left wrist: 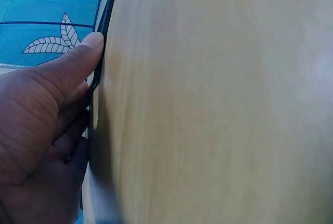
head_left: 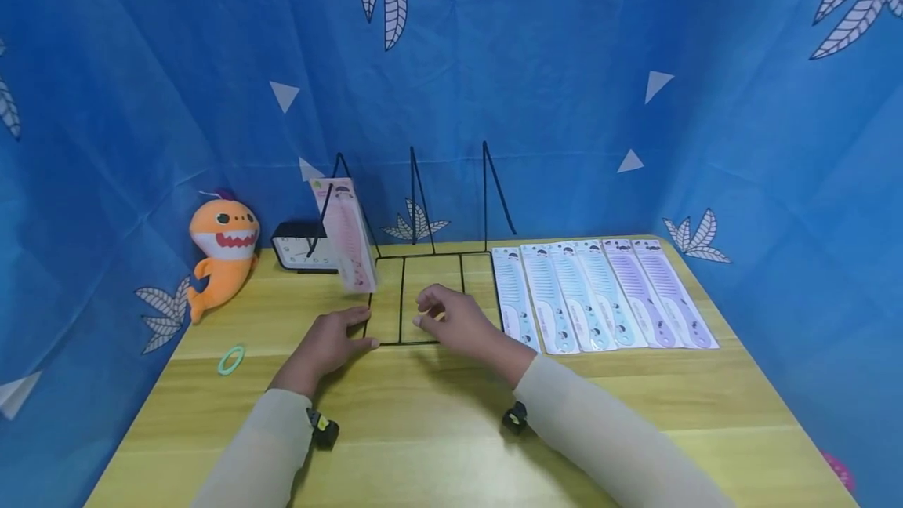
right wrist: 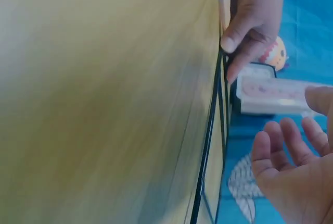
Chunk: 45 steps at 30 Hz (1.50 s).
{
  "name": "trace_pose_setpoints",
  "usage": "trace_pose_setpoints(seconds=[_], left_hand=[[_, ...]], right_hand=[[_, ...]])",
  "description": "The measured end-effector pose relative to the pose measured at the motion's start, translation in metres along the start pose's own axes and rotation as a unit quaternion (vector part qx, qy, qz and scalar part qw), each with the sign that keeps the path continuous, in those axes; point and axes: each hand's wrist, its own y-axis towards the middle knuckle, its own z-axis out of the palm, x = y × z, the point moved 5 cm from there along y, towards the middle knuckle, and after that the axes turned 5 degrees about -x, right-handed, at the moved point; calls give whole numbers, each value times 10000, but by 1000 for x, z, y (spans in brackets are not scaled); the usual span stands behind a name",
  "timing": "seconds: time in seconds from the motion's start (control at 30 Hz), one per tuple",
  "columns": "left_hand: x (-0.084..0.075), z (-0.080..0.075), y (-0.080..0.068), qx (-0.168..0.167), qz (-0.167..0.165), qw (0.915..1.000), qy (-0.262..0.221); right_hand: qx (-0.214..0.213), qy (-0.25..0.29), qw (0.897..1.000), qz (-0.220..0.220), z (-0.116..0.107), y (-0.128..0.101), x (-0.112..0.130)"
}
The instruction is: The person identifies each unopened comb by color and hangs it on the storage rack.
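wire rack (head_left: 423, 300): black thin-wire stand, its flat base grid lying on the table (head_left: 451, 406) in the middle, three slanted uprights rising at the back.
Handling, as I judge it: light and stiff, though thin wire may flex a little; on smooth wood it will likely slide or tip unless steadied.
Where to take hold: the front base wire or a base corner, pressed flat to the table; the uprights look a poorer hold, since pulling them would lever the rack over.
left hand (head_left: 331, 343): grip on the front left corner of the base; thumb lies along the wire, fingers curled at the edge beneath it.
right hand (head_left: 455, 321): over the base grid, fingers loosely bent, holding nothing that I can see.
pink comb pack (head_left: 347, 235): leans in the leftmost slot, tilted; a carded packet, light and easily knocked.
comb packs (head_left: 600, 292): a row lies flat just right of the rack, edges overlapping.
Nearby: clock (head_left: 302, 248) behind the pink comb pack; plush shark (head_left: 222, 253) and green hair tie (head_left: 231, 359) well to the left.
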Motion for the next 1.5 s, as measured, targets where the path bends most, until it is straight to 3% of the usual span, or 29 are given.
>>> trace_pose_setpoints(seconds=[0.27, 0.47, 0.7, 0.87, 1.0, 1.2, 1.5], left_hand=[[1, -3, -3, 25, -112, 9999, -72], [-1, 0, -4, -15, 61, 9999, -120], [-2, 0, -4, -79, 93, 9999, -55], [-4, -1, -5, -86, 81, 9999, -91], [-5, -2, -5, -68, 81, 9999, -94], [-4, -2, -4, -6, -60, 9999, -91], [-3, -1, -4, 25, -34, 9999, -121]], right_hand=[[-254, -421, 9983, 309, -69, -44, -30], [-780, -949, 9904, 637, -138, -82, -75], [-1529, -1346, 9701, 1316, -212, -123, -125], [-1996, -1716, 9467, 1855, -255, -147, -157], [-2333, -1869, 9245, 2364, -278, -165, -178], [-2397, -2129, 8990, 2982, -295, -179, -198], [-1962, -2448, 8864, 3404, -307, -183, -211]])
